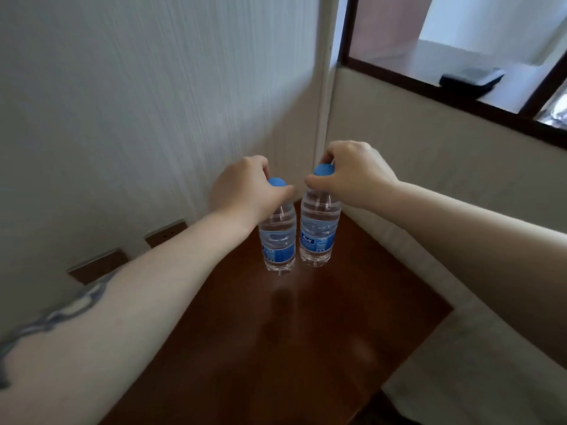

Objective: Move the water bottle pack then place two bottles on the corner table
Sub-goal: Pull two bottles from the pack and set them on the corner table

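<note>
Two clear water bottles with blue caps and blue labels stand upright side by side near the far corner of the dark wooden corner table (306, 348). My left hand (245, 191) grips the left bottle (277, 243) by its neck, just under the cap. My right hand (349, 173) holds the right bottle (319, 231) the same way, fingers pinched around the cap. Both bottle bases are at the tabletop; I cannot tell whether they touch it. The bottle pack is not in view.
White textured walls meet behind the table. Wall sockets (165, 234) sit at the left edge of the table. A pale cushioned edge (460, 317) runs along the table's right side. A dark-framed window ledge with a black object (472, 78) lies up right.
</note>
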{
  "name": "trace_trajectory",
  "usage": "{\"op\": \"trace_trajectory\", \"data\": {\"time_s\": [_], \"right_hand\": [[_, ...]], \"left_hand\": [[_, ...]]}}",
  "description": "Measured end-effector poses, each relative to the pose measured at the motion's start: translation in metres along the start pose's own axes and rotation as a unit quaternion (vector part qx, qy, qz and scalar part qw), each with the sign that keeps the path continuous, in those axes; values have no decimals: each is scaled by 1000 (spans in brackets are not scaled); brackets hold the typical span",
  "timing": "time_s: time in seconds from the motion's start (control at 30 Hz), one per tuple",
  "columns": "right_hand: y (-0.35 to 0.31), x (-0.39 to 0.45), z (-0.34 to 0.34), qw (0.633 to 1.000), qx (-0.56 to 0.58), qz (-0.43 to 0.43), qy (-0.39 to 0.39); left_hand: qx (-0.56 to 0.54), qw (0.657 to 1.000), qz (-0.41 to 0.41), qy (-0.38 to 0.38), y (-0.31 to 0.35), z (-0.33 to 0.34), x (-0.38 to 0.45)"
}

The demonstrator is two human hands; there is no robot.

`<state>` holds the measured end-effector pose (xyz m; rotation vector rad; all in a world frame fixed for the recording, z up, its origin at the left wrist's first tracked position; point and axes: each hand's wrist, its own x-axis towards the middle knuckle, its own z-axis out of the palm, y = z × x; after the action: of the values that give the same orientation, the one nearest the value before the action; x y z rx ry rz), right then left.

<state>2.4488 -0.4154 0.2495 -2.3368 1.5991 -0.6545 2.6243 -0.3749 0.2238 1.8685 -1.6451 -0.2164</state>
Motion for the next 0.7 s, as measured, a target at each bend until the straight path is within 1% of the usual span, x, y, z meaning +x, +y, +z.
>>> {"op": "trace_trajectory", "data": {"time_s": [0.1,0.37,0.7], "right_hand": [[8,24,13,1000,2,-8,-6],[9,72,58,998,-6,-41,-36],[-7,110,107,993,-14,-77,-92]], "left_hand": [[11,1000,-13,7,-10,11,17],[43,997,-55,-8,-37,31,49],[61,994,-91,25,-95,34,64]]}}
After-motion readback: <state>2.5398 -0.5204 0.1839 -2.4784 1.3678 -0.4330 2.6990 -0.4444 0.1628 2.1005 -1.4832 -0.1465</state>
